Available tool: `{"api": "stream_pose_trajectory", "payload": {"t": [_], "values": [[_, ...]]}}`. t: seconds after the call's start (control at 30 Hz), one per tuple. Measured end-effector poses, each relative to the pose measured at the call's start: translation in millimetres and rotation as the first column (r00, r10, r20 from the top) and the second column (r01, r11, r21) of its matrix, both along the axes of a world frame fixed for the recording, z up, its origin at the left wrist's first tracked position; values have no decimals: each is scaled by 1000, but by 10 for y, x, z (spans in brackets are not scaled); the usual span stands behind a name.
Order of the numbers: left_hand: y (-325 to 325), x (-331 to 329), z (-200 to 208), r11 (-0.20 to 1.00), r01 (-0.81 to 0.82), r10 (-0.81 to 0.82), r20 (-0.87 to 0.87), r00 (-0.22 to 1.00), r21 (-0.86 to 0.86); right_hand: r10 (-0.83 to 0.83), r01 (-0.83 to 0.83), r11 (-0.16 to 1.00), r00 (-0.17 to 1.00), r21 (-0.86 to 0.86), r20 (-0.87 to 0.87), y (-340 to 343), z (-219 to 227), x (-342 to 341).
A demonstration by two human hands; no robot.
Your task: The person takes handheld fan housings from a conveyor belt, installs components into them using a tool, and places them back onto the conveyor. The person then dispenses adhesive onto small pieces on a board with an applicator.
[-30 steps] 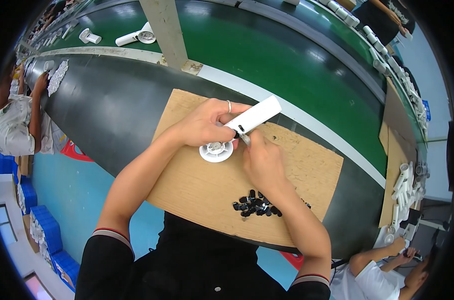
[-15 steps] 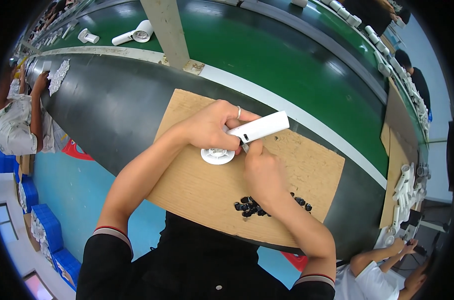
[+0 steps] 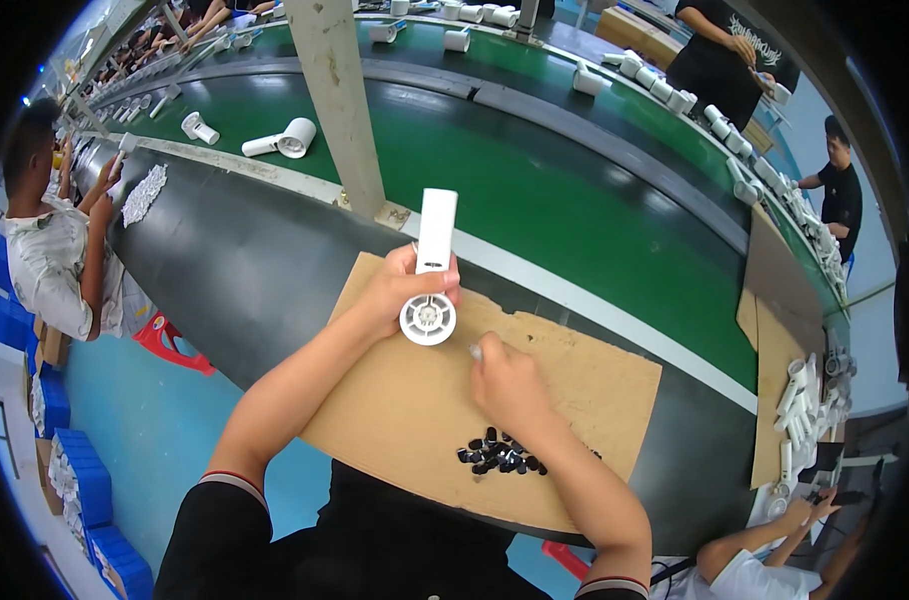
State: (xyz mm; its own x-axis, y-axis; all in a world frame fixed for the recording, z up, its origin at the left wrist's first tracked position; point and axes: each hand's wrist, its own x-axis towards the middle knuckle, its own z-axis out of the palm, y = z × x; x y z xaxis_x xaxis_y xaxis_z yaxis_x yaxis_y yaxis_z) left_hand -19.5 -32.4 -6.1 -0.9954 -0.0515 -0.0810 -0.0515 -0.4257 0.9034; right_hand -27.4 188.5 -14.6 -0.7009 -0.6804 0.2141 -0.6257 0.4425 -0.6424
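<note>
My left hand grips a white plastic housing, which looks like the body of a small handheld appliance. Its long handle points away from me, with a small dark slot near the hand. The round, spoked end faces up toward me. To the right and apart from it, my right hand is closed, and a small pale tip sticks out between thumb and fingers; the rest of that item is hidden. Below this hand, a pile of small black parts lies on a cardboard sheet.
The cardboard rests on a dark bench beside a green conveyor belt carrying white housings. A metal post stands at the bench's far edge. People work at left, right and far right. More white parts are heaped at right.
The housing has turned from pointing right to standing away from me, its round end now facing up. My right hand has drawn away from it, toward me. The view has shifted.
</note>
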Motion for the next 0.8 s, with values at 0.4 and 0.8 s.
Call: {"api": "stream_pose_trajectory", "payload": {"t": [0.4,0.8], "values": [[30,-72,-12,957,-204,196,56,979,208,16,-16,1000,995,-1,-94,-31,74,-63],[67,-76,-77,985,-53,66,-78,995,161,-529,516,683,838,-517,137,734,41,-1281]]}}
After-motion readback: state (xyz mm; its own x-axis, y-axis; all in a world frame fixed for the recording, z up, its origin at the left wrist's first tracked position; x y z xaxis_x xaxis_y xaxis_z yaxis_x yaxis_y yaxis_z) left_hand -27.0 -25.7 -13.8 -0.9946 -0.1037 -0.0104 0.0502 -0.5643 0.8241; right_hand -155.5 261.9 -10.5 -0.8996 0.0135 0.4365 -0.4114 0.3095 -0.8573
